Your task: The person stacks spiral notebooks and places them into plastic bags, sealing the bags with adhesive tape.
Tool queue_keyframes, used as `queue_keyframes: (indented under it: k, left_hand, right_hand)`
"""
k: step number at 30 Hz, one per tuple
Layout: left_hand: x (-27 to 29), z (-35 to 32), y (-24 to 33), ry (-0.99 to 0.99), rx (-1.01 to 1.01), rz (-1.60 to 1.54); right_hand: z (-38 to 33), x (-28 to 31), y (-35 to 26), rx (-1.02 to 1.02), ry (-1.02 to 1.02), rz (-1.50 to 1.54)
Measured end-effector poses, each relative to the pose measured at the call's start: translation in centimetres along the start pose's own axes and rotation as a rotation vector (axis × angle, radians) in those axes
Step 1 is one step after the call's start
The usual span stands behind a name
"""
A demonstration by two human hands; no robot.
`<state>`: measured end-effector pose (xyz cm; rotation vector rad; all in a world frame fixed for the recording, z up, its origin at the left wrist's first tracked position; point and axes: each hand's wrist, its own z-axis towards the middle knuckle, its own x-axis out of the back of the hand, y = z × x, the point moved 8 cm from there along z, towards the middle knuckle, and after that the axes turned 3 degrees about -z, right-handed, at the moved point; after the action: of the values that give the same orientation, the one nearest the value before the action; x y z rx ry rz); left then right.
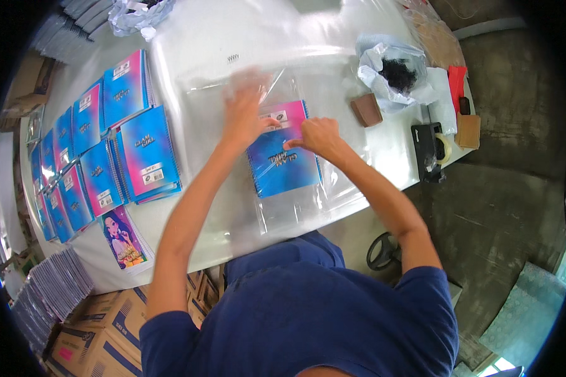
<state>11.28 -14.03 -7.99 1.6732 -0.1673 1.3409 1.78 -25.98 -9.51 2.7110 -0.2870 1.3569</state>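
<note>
A blue and pink spiral notebook [286, 166] lies in front of me on the table, with clear plastic film [233, 201] spread around it and glints of plastic across its cover. My left hand [246, 110] is over the notebook's upper left corner, its thumb stretched toward a white label. Motion smears the other fingers of that hand, so its grip does not show. At the notebook's upper right edge is my right hand [321, 136], fingers curled in and thumb lying on the cover. What sits beneath those curled fingers is hidden.
Rows of similar notebooks [146, 147] lie at the left, near a picture-covered notebook [123, 239]. At the right are an open bag of black coils [397, 70], a brown block [366, 110] and a tape dispenser [426, 151]. Cardboard boxes [107, 320] stand below the table.
</note>
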Motion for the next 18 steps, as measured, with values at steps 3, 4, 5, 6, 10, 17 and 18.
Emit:
queue_keyframes:
  k: [3,4,5,6,10,17,18]
  left_hand:
    - [-1.4,-5.9,-6.1,0.242,0.345,0.006]
    - [-3.3,-6.9,-7.2,0.038,0.431,0.066]
    - [-3.7,-7.5,-7.2,0.041,0.427,0.079]
    - [-4.0,-7.8,-7.0,0.037,0.414,0.092]
    - [-3.4,-9.0,-6.2,0.146,0.296,-0.653]
    - [-0.9,-11.4,0.2,-0.052,0.320,-1.372]
    - [1.5,-11.4,2.6,0.033,0.189,-1.290]
  right_hand:
    - [0.1,-2.6,3.8,-0.062,0.218,0.345]
    - [0.6,-3.3,3.8,0.004,0.252,0.452]
    - [1.0,-3.9,3.5,0.075,0.285,0.564]
    - [1.0,-4.3,3.0,0.137,0.318,0.681]
    - [-0.9,-4.0,3.4,0.228,0.440,1.194]
    - [-8.5,-0.3,1.8,0.385,0.465,1.617]
    - [-9.0,-0.2,2.3,0.410,0.491,1.546]
